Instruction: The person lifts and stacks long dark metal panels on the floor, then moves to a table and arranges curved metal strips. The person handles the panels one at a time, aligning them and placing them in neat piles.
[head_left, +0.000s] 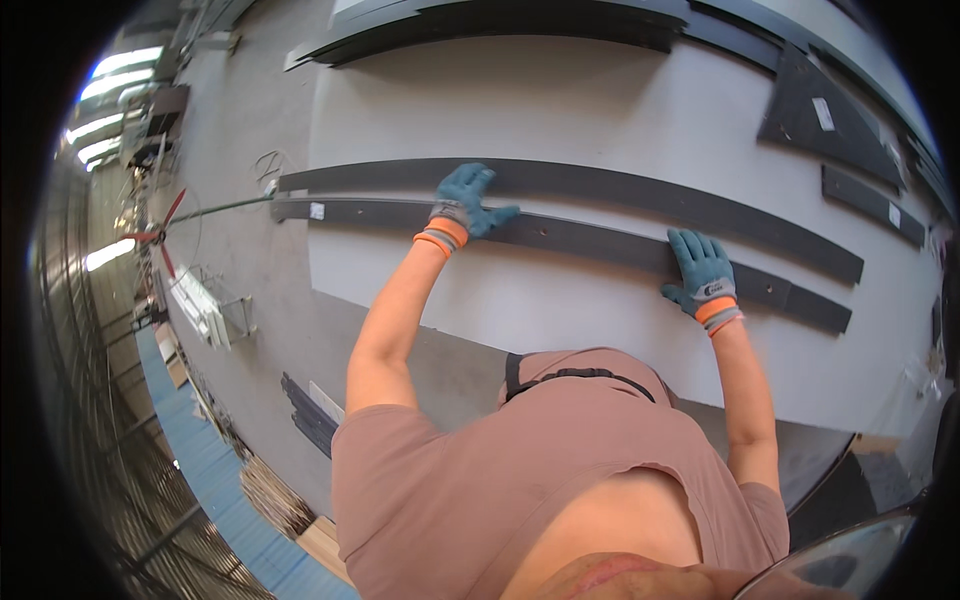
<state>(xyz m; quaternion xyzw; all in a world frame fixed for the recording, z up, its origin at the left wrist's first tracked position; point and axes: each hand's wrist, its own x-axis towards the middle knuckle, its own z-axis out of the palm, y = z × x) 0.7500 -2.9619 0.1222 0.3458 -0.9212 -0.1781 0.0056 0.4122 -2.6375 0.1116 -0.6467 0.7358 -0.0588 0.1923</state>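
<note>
Two long dark grey strips lie side by side on a pale table, a narrow gap between them. The nearer strip has several small holes and a white label at its left end. Beyond it runs the plain farther strip. My left hand, in a teal glove with an orange cuff, rests across both strips, thumb spread to the right. Farther right, my right hand, gloved alike, lies over the nearer strip with its fingers stretched toward the gap. The undersides of both hands are hidden.
A stack of dark panels sits at the table's far side. To the right are a dark triangular panel and a short labelled strip. A red-bladed fan and white pieces on a stand are at the left.
</note>
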